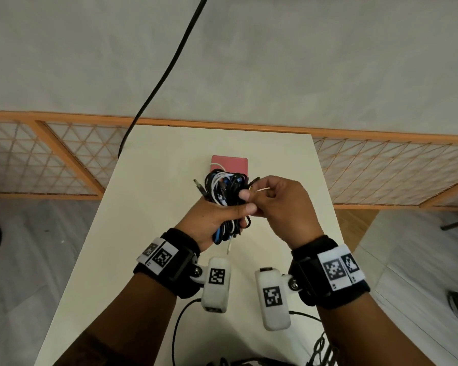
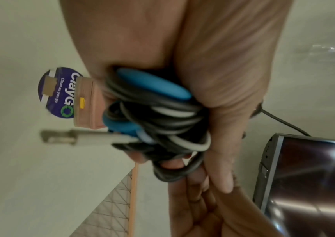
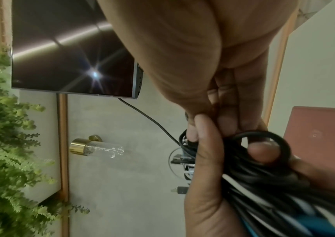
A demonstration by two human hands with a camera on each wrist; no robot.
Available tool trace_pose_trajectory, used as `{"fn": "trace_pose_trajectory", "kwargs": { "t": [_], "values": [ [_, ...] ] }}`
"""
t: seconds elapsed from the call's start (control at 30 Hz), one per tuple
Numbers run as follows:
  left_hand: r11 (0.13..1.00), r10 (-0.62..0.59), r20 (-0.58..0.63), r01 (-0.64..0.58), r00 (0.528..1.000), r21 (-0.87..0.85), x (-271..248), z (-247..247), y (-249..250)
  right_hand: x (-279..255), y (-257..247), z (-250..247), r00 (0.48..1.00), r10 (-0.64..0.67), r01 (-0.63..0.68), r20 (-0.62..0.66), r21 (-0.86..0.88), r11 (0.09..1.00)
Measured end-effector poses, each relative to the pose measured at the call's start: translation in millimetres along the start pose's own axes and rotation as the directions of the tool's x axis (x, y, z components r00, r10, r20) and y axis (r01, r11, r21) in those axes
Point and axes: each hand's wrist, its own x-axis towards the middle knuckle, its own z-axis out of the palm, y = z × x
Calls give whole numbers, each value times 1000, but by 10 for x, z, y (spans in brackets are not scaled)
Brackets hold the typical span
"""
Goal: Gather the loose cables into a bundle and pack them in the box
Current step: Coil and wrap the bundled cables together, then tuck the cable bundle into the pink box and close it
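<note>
A round purple sticker [image 2: 58, 93] on the table [image 1: 148, 233] reads "ClayGO" and "Clean as you go", partly hidden behind the single pink box [image 1: 230, 163]. The box lies on the table just beyond the hands. One cable bundle [image 1: 226, 196] of black, white and blue strands is held above the table in front of the box; the strands are too tangled to count. The left hand [image 1: 212, 217] has its grip clenched around the bundle's middle. The right hand [image 1: 280, 204] pinches at the bundle's side beside the left thumb. Both wrists carry bands with black-and-white square markers [image 1: 335, 269].
</note>
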Motion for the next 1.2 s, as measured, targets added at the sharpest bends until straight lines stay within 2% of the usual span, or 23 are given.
{"fn": "trace_pose_trajectory", "kwargs": {
  "t": [0.07,0.17,0.3,0.37,0.43,0.53,0.63,0.73,0.9,1.07,1.2],
  "values": [
    [1000,-1,5,1,1000,29,19,-43,-33,-9,30,11,1000,10,-9,19,-57,998],
    [999,8,-14,-7,1000,46,60,-70,-64,11,51,-14,998,49,-47,43,-33,998],
    [992,24,-110,-10,994,122,248,-129,-46,66,188,-20,996,-2,12,85,-120,993],
    [981,29,-112,-6,993,193,353,-168,-16,75,227,-16,997,6,-2,80,-60,998],
    [972,42,-116,-14,992,233,435,-195,6,74,211,-23,998,21,-25,56,71,997],
    [987,30,-255,12,967,159,582,-302,-7,116,222,-66,999,31,-29,-12,171,985],
    [983,19,-340,45,940,180,716,-465,-36,186,392,-75,993,114,-114,11,145,983],
    [976,-5,-395,92,919,200,849,-595,-80,225,737,53,965,253,-259,71,88,962],
    [969,-123,-435,202,892,140,1125,-897,-201,352,1329,437,890,434,-441,144,26,897],
    [915,-148,-457,297,877,274,1411,-1057,-392,718,1609,742,837,538,-547,101,109,830],
    [900,-214,-492,366,844,237,1578,-1168,-574,1057,1803,916,801,596,-595,66,205,777]
  ]
}}
